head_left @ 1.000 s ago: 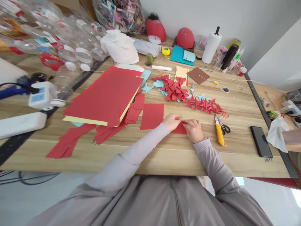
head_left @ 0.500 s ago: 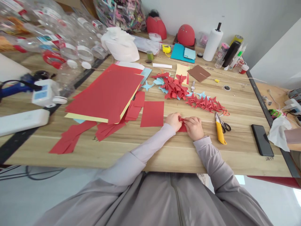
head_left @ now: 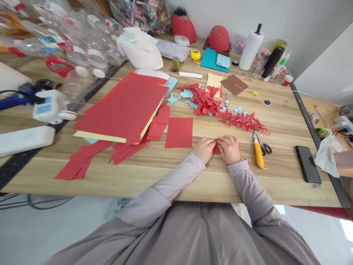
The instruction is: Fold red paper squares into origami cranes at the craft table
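Right of the red square (head_left: 179, 133), left hand (head_left: 204, 150) and right hand (head_left: 229, 149) pinch a red paper (head_left: 216, 150) between them. Neither is nearer.

From my end I can read no text: the small dark marks (head_left: 316, 186) below the phone (head_left: 308, 164) and the bottle labels (head_left: 52, 41) are illegible.

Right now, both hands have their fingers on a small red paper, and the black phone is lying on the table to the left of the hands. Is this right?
Not quite: the black phone lies on the table to the right of the hands, as the head view shows. The left hand and right hand do have their fingers on a small red paper.
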`<state>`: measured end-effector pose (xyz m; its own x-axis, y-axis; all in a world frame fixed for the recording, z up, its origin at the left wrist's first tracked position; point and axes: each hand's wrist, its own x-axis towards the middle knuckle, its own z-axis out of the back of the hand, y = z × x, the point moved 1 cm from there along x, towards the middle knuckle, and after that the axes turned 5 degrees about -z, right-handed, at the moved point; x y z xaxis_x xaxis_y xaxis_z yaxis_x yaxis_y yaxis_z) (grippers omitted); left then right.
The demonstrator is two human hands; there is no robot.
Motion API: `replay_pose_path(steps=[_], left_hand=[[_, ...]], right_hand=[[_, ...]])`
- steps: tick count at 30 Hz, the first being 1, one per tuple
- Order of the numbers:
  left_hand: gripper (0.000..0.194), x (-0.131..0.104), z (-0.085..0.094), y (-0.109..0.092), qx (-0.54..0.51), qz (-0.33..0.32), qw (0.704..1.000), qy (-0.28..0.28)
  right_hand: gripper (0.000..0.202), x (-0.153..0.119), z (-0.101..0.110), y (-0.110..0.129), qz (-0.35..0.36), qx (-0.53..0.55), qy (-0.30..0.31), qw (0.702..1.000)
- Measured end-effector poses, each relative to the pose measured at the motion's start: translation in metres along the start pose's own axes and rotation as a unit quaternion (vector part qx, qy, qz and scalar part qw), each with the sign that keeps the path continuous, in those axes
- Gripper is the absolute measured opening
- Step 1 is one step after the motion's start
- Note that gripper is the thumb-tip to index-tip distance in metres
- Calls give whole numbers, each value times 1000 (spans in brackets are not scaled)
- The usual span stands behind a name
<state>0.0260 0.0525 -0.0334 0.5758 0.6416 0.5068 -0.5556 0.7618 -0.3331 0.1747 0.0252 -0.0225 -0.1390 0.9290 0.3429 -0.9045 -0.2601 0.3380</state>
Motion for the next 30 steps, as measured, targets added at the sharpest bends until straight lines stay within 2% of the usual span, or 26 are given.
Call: replay_pose_path(steps=[10,23,30], left_hand=[[28,-2,-4,5,12,-38,999,23],[31,1,-1,0,71,-54,996,2],[31,1,-3,5,59,-72,995,37]], right_hand=[[21,0,1,0,-17,-19,11,1000],[23,1,2,2,-19,-31,17,999],[22,1,1,2,-21,-27,10,999]])
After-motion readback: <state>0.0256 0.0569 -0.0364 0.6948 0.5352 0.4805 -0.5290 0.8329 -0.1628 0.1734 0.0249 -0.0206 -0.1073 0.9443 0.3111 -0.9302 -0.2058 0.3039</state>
